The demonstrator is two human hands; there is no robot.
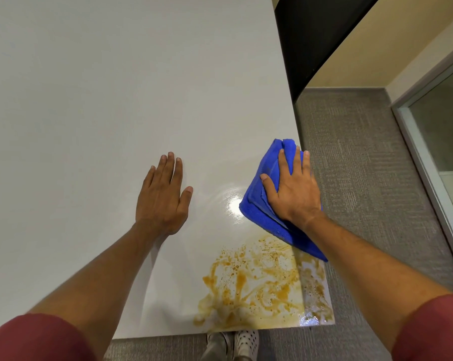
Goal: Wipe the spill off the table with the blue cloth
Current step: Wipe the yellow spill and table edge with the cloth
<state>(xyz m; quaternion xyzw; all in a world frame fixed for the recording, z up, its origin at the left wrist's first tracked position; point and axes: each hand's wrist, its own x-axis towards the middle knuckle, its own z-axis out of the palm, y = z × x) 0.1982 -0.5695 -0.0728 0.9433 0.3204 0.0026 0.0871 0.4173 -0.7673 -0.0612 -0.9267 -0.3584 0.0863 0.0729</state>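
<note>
A folded blue cloth (259, 204) lies at the right edge of the white table (102, 87). My right hand (293, 186) presses flat on top of it, fingers spread. An orange-brown spill (256, 285) smears the table's near right corner, just below the cloth; the cloth's lower end touches its upper edge. My left hand (162, 194) rests flat on the bare tabletop to the left of the cloth, holding nothing.
The table's right edge runs beside the cloth and its front edge lies just below the spill. Grey carpet (363, 178) covers the floor to the right. A dark panel (314, 35) and a glass door frame (428, 157) stand beyond. My shoes (233, 345) show under the front edge.
</note>
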